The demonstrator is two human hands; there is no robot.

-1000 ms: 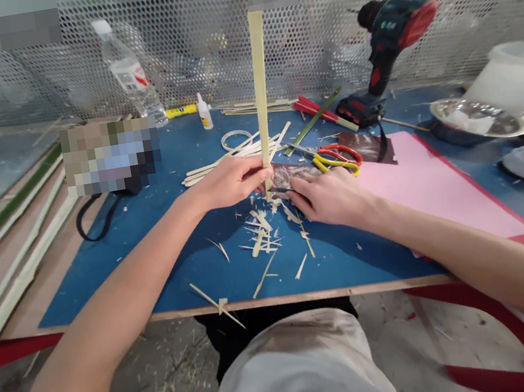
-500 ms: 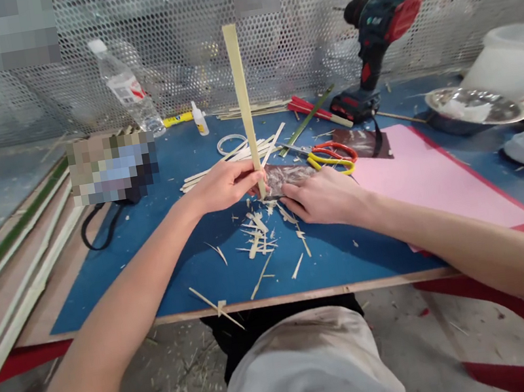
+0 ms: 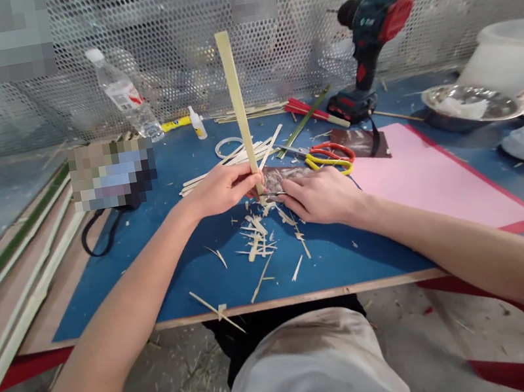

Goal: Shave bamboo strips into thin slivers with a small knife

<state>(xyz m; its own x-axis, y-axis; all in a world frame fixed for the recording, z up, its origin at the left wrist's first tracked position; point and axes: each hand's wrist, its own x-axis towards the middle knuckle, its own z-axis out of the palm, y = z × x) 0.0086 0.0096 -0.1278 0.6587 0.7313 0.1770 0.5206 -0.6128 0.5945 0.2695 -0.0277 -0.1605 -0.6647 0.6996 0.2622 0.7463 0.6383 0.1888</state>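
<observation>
My left hand (image 3: 227, 188) pinches a pale bamboo strip (image 3: 234, 94) close to its lower end, so it stands nearly upright above the table. At the foot of the strip my right hand (image 3: 324, 194) is closed, knuckles up. A thin metal blade (image 3: 272, 196) pokes out from its fingers and meets the strip's base; the handle is hidden in the hand. Under both hands lie bamboo shavings (image 3: 257, 233). Behind them are a dark brown sheet (image 3: 282, 178), several cut strips (image 3: 240, 155) and scissors with red and yellow handles (image 3: 330, 157).
A cordless drill (image 3: 364, 60) stands upright at the back right, near a metal bowl (image 3: 471, 103). Pink paper (image 3: 419, 184) lies right. A water bottle (image 3: 124, 98), a small glue bottle (image 3: 198, 124) and a strapped device (image 3: 114, 176) stand left, beside long bamboo lengths (image 3: 34, 295).
The upright strip leans a little more to the left at its top. The blade now shows at the strip's base, between the hands. The view has shifted slightly.
</observation>
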